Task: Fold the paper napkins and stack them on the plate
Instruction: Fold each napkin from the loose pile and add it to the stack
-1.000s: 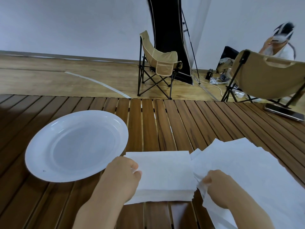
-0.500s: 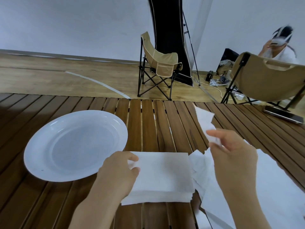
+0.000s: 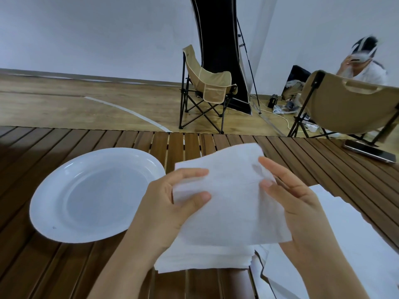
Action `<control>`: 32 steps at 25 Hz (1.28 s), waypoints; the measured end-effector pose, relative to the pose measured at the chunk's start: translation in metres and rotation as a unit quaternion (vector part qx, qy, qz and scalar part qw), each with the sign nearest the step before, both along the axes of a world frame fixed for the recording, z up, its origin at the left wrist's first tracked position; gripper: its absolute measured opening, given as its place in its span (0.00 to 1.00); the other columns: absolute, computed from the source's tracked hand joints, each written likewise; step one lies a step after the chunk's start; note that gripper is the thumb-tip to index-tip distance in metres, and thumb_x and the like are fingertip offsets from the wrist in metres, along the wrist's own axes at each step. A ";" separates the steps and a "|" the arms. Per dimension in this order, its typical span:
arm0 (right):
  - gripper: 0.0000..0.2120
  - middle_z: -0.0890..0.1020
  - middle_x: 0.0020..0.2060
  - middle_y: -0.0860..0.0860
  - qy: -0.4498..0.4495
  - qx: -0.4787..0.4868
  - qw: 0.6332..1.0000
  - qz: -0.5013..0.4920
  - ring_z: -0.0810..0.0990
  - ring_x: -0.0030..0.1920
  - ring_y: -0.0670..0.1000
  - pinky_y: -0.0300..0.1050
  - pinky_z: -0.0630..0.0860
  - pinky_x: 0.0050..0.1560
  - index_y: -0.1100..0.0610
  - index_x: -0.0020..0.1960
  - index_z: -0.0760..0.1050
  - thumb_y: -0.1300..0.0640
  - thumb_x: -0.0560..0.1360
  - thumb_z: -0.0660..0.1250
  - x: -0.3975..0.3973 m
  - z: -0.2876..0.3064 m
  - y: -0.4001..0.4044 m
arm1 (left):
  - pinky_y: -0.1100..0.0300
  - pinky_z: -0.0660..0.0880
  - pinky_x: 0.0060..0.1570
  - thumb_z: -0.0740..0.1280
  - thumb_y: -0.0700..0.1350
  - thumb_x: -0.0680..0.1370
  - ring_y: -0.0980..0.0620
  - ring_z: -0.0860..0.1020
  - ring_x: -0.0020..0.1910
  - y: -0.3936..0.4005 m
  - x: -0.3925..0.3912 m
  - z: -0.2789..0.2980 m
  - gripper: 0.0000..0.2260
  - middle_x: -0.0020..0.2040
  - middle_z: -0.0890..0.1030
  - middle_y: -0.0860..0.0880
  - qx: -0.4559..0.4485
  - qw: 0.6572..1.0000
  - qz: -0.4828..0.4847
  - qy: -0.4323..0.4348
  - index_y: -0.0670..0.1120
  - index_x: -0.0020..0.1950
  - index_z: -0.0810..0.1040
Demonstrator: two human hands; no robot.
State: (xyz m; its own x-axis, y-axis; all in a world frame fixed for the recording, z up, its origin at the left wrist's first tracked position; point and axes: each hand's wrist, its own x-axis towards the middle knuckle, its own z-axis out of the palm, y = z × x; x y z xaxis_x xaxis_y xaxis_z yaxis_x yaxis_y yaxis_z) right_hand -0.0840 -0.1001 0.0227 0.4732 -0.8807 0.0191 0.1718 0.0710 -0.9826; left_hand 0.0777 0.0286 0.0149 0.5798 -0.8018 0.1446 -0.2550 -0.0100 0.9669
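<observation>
A white paper napkin (image 3: pixel 233 199) is held flat in the air above the slatted wooden table, right of a bare white plate (image 3: pixel 54 203). My left hand (image 3: pixel 170 208) pinches its left edge between thumb and fingers. My right hand (image 3: pixel 289 197) grips its right edge near the top corner. Under it lies a stack of white napkins (image 3: pixel 203 258), partly hidden by the raised napkin. Unfolded white napkin sheets (image 3: pixel 354 229) lie to the right of the stack, behind my right wrist.
A phone (image 3: pixel 370 151) lies at the table's far right edge. Beyond the table stand two beige folding chairs (image 3: pixel 207 87), a black panel and cables on the wooden floor. Another person sits at the far right behind a chair.
My right hand has brought a napkin from the right over the stack. My left hand left the stack and took hold of the napkin's left edge.
</observation>
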 end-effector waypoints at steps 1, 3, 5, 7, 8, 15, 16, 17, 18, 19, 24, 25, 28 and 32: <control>0.16 0.85 0.48 0.46 0.008 -0.003 1.000 0.002 0.79 0.52 0.51 0.50 0.72 0.56 0.47 0.56 0.82 0.65 0.76 0.64 0.001 -0.002 -0.001 | 0.55 0.77 0.56 0.74 0.53 0.70 0.58 0.79 0.54 0.000 0.001 -0.002 0.13 0.51 0.81 0.63 0.010 0.999 0.023 -0.028 0.64 0.53 0.80; 0.16 0.84 0.46 0.49 0.033 -0.019 0.999 0.007 0.79 0.49 0.54 0.50 0.73 0.53 0.46 0.56 0.82 0.64 0.77 0.64 0.002 -0.008 -0.002 | 0.56 0.75 0.58 0.73 0.52 0.71 0.58 0.77 0.55 0.000 0.003 -0.005 0.10 0.50 0.81 0.65 0.023 0.996 0.061 -0.057 0.62 0.51 0.82; 0.15 0.85 0.45 0.53 0.069 -0.044 0.997 0.004 0.81 0.49 0.56 0.50 0.77 0.55 0.48 0.54 0.83 0.64 0.77 0.64 0.004 -0.013 -0.003 | 0.61 0.74 0.58 0.73 0.51 0.71 0.58 0.75 0.56 0.000 0.005 -0.007 0.11 0.50 0.80 0.65 0.036 0.992 0.089 -0.079 0.62 0.52 0.81; 0.11 0.86 0.44 0.51 0.112 -0.071 0.991 -0.002 0.83 0.50 0.53 0.48 0.79 0.54 0.50 0.51 0.84 0.63 0.75 0.68 0.005 -0.013 -0.002 | 0.66 0.72 0.53 0.73 0.52 0.71 0.58 0.75 0.55 0.000 0.007 -0.009 0.09 0.50 0.79 0.64 0.047 0.988 0.105 -0.101 0.61 0.50 0.81; 0.10 0.86 0.42 0.50 0.132 -0.085 0.988 -0.006 0.84 0.48 0.51 0.44 0.79 0.51 0.50 0.49 0.84 0.63 0.73 0.70 0.005 -0.013 -0.001 | 0.68 0.71 0.51 0.73 0.52 0.71 0.58 0.75 0.54 0.000 0.008 -0.010 0.08 0.49 0.79 0.64 0.051 0.986 0.112 -0.113 0.61 0.49 0.81; 0.08 0.84 0.34 0.45 0.207 -0.186 0.957 -0.087 0.81 0.36 0.42 0.32 0.74 0.35 0.48 0.40 0.83 0.62 0.69 0.75 0.003 -0.013 -0.001 | 0.72 0.69 0.38 0.71 0.55 0.71 0.59 0.78 0.41 0.004 0.013 -0.012 0.02 0.39 0.80 0.62 0.066 0.971 0.141 -0.182 0.59 0.42 0.81; 0.08 0.84 0.35 0.45 0.209 -0.193 0.954 -0.094 0.80 0.37 0.42 0.30 0.74 0.35 0.49 0.39 0.83 0.61 0.69 0.75 0.004 -0.014 -0.002 | 0.74 0.67 0.37 0.70 0.56 0.71 0.60 0.78 0.41 0.004 0.013 -0.011 0.01 0.39 0.80 0.63 0.066 0.969 0.147 -0.189 0.60 0.41 0.81; 0.07 0.83 0.37 0.45 0.213 -0.201 0.951 -0.097 0.79 0.39 0.41 0.30 0.74 0.35 0.49 0.39 0.82 0.61 0.70 0.74 0.004 -0.014 -0.003 | 0.75 0.66 0.38 0.70 0.56 0.71 0.61 0.77 0.42 0.004 0.012 -0.009 0.01 0.39 0.79 0.64 0.066 0.966 0.153 -0.196 0.61 0.39 0.80; 0.07 0.82 0.40 0.44 0.219 -0.208 0.949 -0.097 0.79 0.41 0.41 0.30 0.73 0.37 0.49 0.38 0.82 0.60 0.70 0.74 0.005 -0.015 -0.004 | 0.76 0.65 0.37 0.69 0.56 0.71 0.62 0.76 0.44 0.004 0.012 -0.009 0.02 0.41 0.78 0.65 0.062 0.964 0.159 -0.203 0.63 0.38 0.78; 0.06 0.81 0.44 0.43 0.223 -0.210 0.947 -0.094 0.78 0.43 0.41 0.30 0.72 0.39 0.49 0.39 0.82 0.60 0.71 0.73 0.006 -0.014 -0.004 | 0.77 0.65 0.37 0.69 0.56 0.71 0.63 0.75 0.45 0.004 0.011 -0.008 0.03 0.42 0.76 0.65 0.058 0.962 0.165 -0.208 0.64 0.37 0.76; 0.05 0.80 0.33 0.47 0.210 -0.158 0.961 -0.085 0.74 0.32 0.42 0.37 0.70 0.35 0.54 0.41 0.79 0.57 0.75 0.68 0.011 -0.015 -0.001 | 0.76 0.66 0.38 0.66 0.58 0.71 0.62 0.77 0.43 0.001 0.014 -0.011 0.04 0.44 0.79 0.62 0.057 0.966 0.163 -0.193 0.60 0.41 0.77; 0.05 0.79 0.32 0.48 0.217 -0.152 0.960 -0.091 0.73 0.31 0.43 0.39 0.69 0.34 0.54 0.41 0.78 0.57 0.75 0.68 0.013 -0.017 0.000 | 0.76 0.66 0.37 0.66 0.57 0.73 0.62 0.78 0.42 0.001 0.014 -0.013 0.03 0.43 0.80 0.62 0.064 0.965 0.164 -0.193 0.59 0.44 0.77; 0.05 0.76 0.34 0.49 0.249 -0.128 0.953 -0.114 0.71 0.34 0.45 0.40 0.66 0.34 0.56 0.43 0.74 0.56 0.74 0.69 0.019 -0.028 0.000 | 0.75 0.65 0.33 0.66 0.50 0.77 0.61 0.77 0.39 -0.002 0.015 -0.020 0.04 0.43 0.80 0.58 0.088 0.962 0.189 -0.179 0.57 0.49 0.72; 0.07 0.79 0.36 0.50 0.323 -0.117 0.935 -0.092 0.75 0.38 0.48 0.41 0.68 0.35 0.56 0.43 0.72 0.57 0.74 0.70 0.019 -0.045 -0.006 | 0.77 0.63 0.35 0.65 0.43 0.78 0.62 0.76 0.40 -0.006 0.019 -0.034 0.08 0.44 0.80 0.59 0.152 0.953 0.182 -0.187 0.56 0.42 0.77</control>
